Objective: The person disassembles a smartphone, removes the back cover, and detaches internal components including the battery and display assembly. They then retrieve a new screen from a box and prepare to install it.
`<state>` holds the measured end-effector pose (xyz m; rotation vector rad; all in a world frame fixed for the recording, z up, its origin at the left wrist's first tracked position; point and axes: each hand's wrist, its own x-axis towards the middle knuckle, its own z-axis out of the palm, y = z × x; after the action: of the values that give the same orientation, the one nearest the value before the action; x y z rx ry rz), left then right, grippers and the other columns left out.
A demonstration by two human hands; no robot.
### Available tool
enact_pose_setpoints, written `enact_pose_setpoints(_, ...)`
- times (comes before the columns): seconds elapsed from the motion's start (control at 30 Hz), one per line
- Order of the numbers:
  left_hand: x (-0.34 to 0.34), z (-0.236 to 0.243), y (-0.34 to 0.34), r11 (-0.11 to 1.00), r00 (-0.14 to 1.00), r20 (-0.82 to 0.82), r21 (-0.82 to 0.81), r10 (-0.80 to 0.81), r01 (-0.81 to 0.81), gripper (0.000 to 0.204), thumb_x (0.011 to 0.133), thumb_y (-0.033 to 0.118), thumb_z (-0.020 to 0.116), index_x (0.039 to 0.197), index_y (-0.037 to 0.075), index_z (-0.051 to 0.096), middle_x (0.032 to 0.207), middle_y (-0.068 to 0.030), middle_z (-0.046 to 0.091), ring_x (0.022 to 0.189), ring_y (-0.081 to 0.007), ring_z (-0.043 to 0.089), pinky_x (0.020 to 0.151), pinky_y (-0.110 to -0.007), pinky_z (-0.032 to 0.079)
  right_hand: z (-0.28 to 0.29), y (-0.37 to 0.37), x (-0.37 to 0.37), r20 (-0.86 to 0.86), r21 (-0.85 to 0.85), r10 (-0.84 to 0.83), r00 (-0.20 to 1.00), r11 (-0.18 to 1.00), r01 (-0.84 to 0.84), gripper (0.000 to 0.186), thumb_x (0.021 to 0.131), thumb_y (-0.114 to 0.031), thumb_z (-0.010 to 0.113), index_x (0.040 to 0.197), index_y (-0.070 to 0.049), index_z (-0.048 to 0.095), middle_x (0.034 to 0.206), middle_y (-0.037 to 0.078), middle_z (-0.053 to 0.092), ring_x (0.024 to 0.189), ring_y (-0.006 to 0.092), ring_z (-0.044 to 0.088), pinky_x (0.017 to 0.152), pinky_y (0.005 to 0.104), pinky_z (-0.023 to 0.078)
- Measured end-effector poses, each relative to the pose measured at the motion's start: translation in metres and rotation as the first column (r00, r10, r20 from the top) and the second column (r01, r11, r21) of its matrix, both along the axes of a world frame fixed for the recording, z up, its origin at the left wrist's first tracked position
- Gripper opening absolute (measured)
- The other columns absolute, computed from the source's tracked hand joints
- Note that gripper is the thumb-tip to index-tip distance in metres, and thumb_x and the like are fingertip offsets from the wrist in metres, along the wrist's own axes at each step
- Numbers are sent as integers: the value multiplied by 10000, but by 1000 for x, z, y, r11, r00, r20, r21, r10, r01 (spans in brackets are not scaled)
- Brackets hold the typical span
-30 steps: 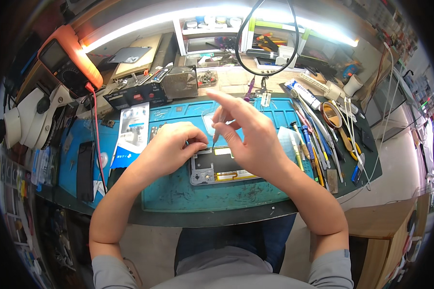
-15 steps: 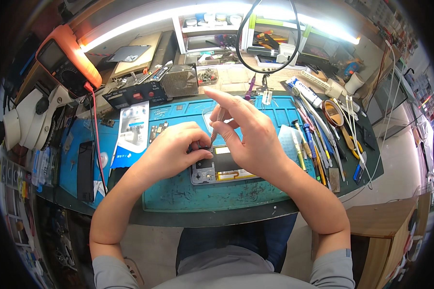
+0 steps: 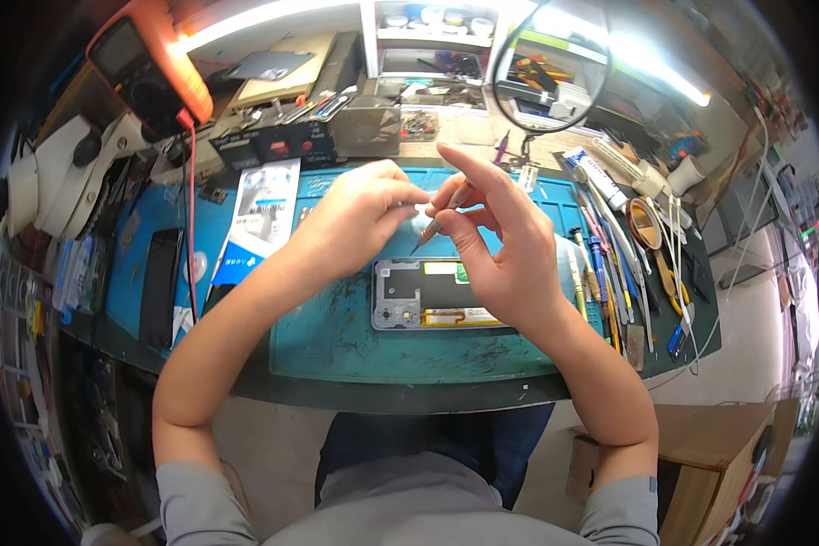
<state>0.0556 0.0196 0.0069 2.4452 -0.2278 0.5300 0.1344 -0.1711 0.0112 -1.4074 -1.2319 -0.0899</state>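
An opened phone housing [image 3: 400, 287], with a dark inner plate and a yellow-edged battery strip, lies face up on the blue repair mat [image 3: 355, 355]. My right hand [image 3: 500, 250] grips a slim screwdriver [image 3: 437, 226], its index finger raised and its tip pointing down toward the mat behind the phone. My left hand [image 3: 364, 214] hovers left of the screwdriver above the phone's back edge, thumb and fingers pinched; whatever is between them is too small to make out. A white-and-blue packet [image 3: 255, 246] lies behind my left forearm.
An orange multimeter [image 3: 187, 64] and a white microscope [image 3: 55, 177] stand at left, near a dark phone [image 3: 159, 287]. A metal-boxed device [image 3: 282, 141] sits behind the mat. Many hand tools [image 3: 642, 282] lie at right. A black ring [image 3: 500, 100] hangs over the back.
Both hands have lifted up and away from the phone housing, the left one rising most; more of the housing shows. The screwdriver has risen with my right hand. The view has shifted slightly.
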Motion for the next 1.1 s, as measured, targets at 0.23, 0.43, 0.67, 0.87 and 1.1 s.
enact_pose_setpoints(0.23, -54, 3, 14, 997, 993, -119, -65, 23, -31, 132, 904, 39, 699, 1029, 12, 731, 915, -97, 686, 860, -237, 654, 737, -337, 513, -11, 17, -8, 64, -56, 31, 997, 998, -28, 557, 894, 123, 630, 1420, -41, 544, 967, 101, 646, 852, 188, 676, 723, 310, 608)
enact_pose_setpoints(0.43, -111, 7, 9, 977, 998, -43, -206, 45, -53, 165, 881, -6, 716, 1042, 15, 745, 921, -85, 701, 856, -215, 656, 723, -324, 510, -8, 23, -16, 92, -177, 31, 995, 984, -15, 489, 943, 111, 587, 1416, -1, 529, 1013, 97, 643, 935, 146, 668, 805, 314, 610)
enact_pose_setpoints(0.67, -270, 10, 36, 709, 917, -265, -705, -299, 28, 146, 859, 29, 763, 1001, -4, 771, 897, -103, 744, 716, -148, 677, 583, -274, 515, -16, 1, 15, 260, -284, -115, 959, 940, 190, 382, 1030, -72, 599, 1410, -44, 572, 1086, 116, 714, 952, 163, 698, 848, 306, 588)
enact_pose_setpoints(0.87, -440, -199, -20, 482, 136, -955, -253, -264, -839, 401, 1065, 325, 527, 1178, -42, 642, 987, -131, 729, 814, -203, 739, 641, -332, 611, -19, -12, 59, 289, -307, -104, 952, 931, 195, 298, 1049, -122, 574, 1202, 116, 667, 1128, 178, 725, 1144, 234, 669, 1058, 370, 505)
enact_pose_setpoints(1.1, -550, -353, -230, -94, 43, -709, 33, -704, -995, 1018, 909, 832, 388, 1433, -37, 472, 1236, -271, 642, 1099, -346, 678, 885, -484, 582, -12, 0, 39, 374, -278, -234, 898, 895, 349, 328, 1042, -158, 609, 1293, 52, 620, 1068, 133, 719, 961, 170, 690, 909, 317, 564)
